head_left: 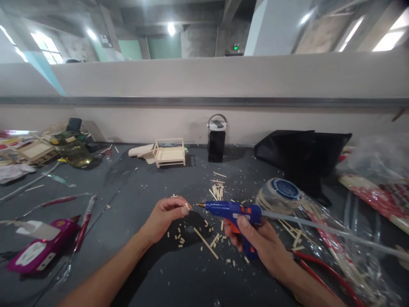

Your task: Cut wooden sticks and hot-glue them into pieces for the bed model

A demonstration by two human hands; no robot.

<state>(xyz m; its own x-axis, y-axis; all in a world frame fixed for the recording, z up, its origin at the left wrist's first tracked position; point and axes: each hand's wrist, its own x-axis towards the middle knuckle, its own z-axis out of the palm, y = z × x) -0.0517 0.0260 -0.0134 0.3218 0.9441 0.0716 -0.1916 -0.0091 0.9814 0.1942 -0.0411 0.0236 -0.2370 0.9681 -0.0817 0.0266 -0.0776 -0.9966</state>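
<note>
My right hand [255, 238] grips a blue hot glue gun [228, 209] with an orange trigger, a long glue stick trailing from its back. Its brass nozzle points left, a short gap from my left fingertips. Between thumb and fingers, my left hand [168, 217] pinches a small wooden piece [187, 207]. Below and between the hands lie several short wood bits [180, 238] and one longer wooden stick [206, 243]. A bundle of thin sticks [217, 192] rests just beyond the gun.
A small wooden frame model [169, 155] stands at the back, left of a dark phone [216, 146]. To the right are a clear jar [277, 194], red-handled pliers [322, 273], plastic packets and a black bag [297, 153]. A purple device [44, 245] lies at left.
</note>
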